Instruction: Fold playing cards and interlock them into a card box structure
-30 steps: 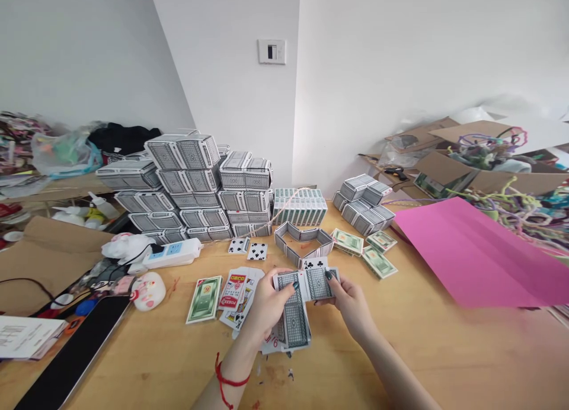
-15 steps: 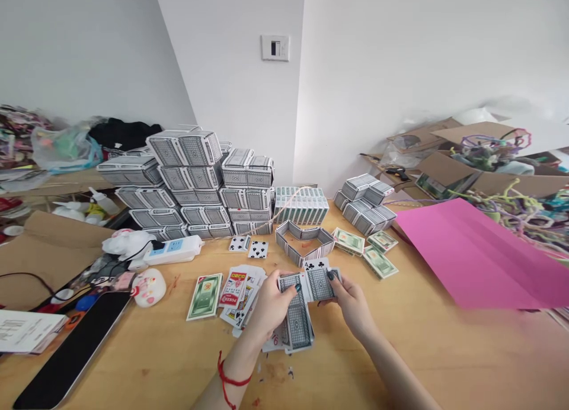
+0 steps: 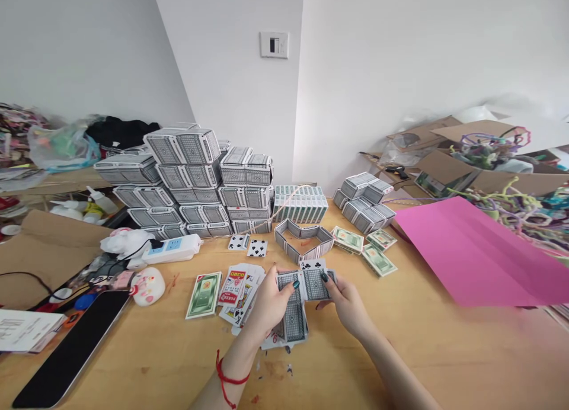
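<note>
Over the wooden table (image 3: 400, 339), both my hands hold a folded piece made of grey-backed playing cards (image 3: 302, 297). My left hand (image 3: 267, 306) grips its left part, with a thumb on top. My right hand (image 3: 344, 300) pinches its right end, where a club card shows face up. A red string sits on my left wrist. Just beyond the hands stands an open frame of card blocks (image 3: 303, 239). Loose face-up cards (image 3: 237, 288) and a green card box (image 3: 204, 295) lie to the left of my hands.
A tall pile of card-built blocks (image 3: 186, 185) stands at the back, a smaller pile (image 3: 365, 204) to its right. Green card boxes (image 3: 364, 249), a pink paper sheet (image 3: 480, 256), a white power strip (image 3: 171, 251), a black flat device (image 3: 71, 354) and cardboard with pipe cleaners (image 3: 493, 173) surround the area.
Both hands kept their hold on the card piece and shifted it slightly. The view moved a little.
</note>
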{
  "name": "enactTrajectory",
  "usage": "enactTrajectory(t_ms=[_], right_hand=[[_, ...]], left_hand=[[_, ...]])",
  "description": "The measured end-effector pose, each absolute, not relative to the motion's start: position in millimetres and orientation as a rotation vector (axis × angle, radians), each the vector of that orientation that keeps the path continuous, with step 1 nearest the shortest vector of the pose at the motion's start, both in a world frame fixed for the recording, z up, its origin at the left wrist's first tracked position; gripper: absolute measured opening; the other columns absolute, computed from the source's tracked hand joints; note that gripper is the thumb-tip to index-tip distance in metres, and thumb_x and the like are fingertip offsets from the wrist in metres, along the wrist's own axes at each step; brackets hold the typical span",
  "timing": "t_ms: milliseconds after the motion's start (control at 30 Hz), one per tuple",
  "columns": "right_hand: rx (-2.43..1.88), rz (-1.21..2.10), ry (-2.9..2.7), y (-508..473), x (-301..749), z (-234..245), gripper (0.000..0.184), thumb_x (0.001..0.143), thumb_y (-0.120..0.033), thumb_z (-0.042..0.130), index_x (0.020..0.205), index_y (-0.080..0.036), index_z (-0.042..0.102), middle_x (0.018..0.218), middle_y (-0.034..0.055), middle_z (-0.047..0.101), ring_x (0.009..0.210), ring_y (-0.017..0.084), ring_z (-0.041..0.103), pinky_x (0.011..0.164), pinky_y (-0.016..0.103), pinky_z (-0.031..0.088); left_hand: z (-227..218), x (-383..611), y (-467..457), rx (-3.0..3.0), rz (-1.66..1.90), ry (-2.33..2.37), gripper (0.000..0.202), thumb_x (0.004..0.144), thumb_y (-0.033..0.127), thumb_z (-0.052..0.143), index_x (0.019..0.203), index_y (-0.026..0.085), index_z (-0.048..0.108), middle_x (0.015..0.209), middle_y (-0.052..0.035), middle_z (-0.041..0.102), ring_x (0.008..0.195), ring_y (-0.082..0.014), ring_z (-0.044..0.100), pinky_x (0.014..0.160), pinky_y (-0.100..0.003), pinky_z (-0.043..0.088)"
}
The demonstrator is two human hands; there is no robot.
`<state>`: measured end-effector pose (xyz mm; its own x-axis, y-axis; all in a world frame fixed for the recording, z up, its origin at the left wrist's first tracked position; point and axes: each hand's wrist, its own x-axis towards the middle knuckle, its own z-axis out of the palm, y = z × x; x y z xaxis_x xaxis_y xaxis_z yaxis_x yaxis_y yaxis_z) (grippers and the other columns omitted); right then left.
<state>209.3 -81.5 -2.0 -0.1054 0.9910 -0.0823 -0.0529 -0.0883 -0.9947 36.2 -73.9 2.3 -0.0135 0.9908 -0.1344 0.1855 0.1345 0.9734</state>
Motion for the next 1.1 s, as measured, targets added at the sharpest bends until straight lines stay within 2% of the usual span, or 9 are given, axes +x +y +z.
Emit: enactTrajectory(t_ms=[300, 467, 567, 700, 867, 1100], right_hand=[[-1.150, 1.452, -1.292, -84.1, 205.5, 2.7, 0.042, 0.080, -0.056, 0.041, 0.090, -0.018, 0.058, 0.068, 0.0023, 0.065, 0.060, 0.020, 0.064, 0.046, 0.029, 0.052], [-1.129, 1.514, -1.241, -81.4, 209.4, 0.4, 0.040, 0.078, -0.055, 0.045, 0.086, -0.018, 0.058, 0.068, 0.0022, 0.067, 0.061, 0.020, 0.065, 0.048, 0.029, 0.052], [-1.082, 1.557, -1.148, -78.5, 214.5, -1.2, 0.039, 0.077, -0.054, 0.048, 0.080, -0.017, 0.058, 0.064, 0.0028, 0.066, 0.060, 0.020, 0.064, 0.053, 0.031, 0.053], [-1.035, 1.552, -1.090, -77.5, 219.4, 3.9, 0.038, 0.077, -0.051, 0.050, 0.078, -0.014, 0.058, 0.065, 0.0045, 0.066, 0.064, 0.020, 0.065, 0.056, 0.033, 0.054], [-1.023, 1.587, -1.109, -79.9, 220.4, 11.8, 0.038, 0.076, -0.052, 0.051, 0.084, -0.016, 0.056, 0.071, 0.0040, 0.066, 0.066, 0.020, 0.065, 0.055, 0.032, 0.055], [-1.081, 1.646, -1.150, -81.8, 215.5, 10.2, 0.041, 0.074, -0.059, 0.047, 0.079, -0.018, 0.052, 0.067, 0.0042, 0.067, 0.059, 0.021, 0.066, 0.047, 0.030, 0.053]], left_hand=[[5.8, 38.7, -76.6, 1.208, 1.006, 1.353, 0.017, 0.073, 0.016, 0.055, 0.089, 0.019, 0.048, 0.090, -0.0048, 0.063, 0.084, -0.0180, 0.058, 0.073, -0.027, 0.042], [11.3, 37.0, -78.0, 1.134, 0.976, 1.279, 0.019, 0.072, 0.019, 0.057, 0.089, 0.019, 0.049, 0.086, -0.0034, 0.063, 0.077, -0.0159, 0.058, 0.066, -0.024, 0.043], [17.3, 34.4, -77.4, 1.058, 0.941, 1.164, 0.026, 0.071, 0.020, 0.059, 0.096, 0.019, 0.051, 0.088, -0.0030, 0.062, 0.073, -0.0141, 0.057, 0.062, -0.022, 0.043], [21.5, 32.5, -74.8, 0.990, 0.980, 1.044, 0.035, 0.070, 0.024, 0.060, 0.104, 0.017, 0.054, 0.093, -0.0052, 0.063, 0.080, -0.0162, 0.058, 0.068, -0.024, 0.044], [13.0, 30.9, -71.8, 1.158, 0.954, 1.186, 0.029, 0.077, 0.035, 0.050, 0.095, 0.014, 0.059, 0.082, -0.0038, 0.065, 0.076, -0.0183, 0.057, 0.069, -0.028, 0.043], [4.0, 30.4, -72.5, 1.336, 0.992, 1.366, 0.024, 0.081, 0.034, 0.045, 0.092, 0.017, 0.058, 0.088, -0.0067, 0.064, 0.081, -0.0201, 0.056, 0.072, -0.027, 0.040]])
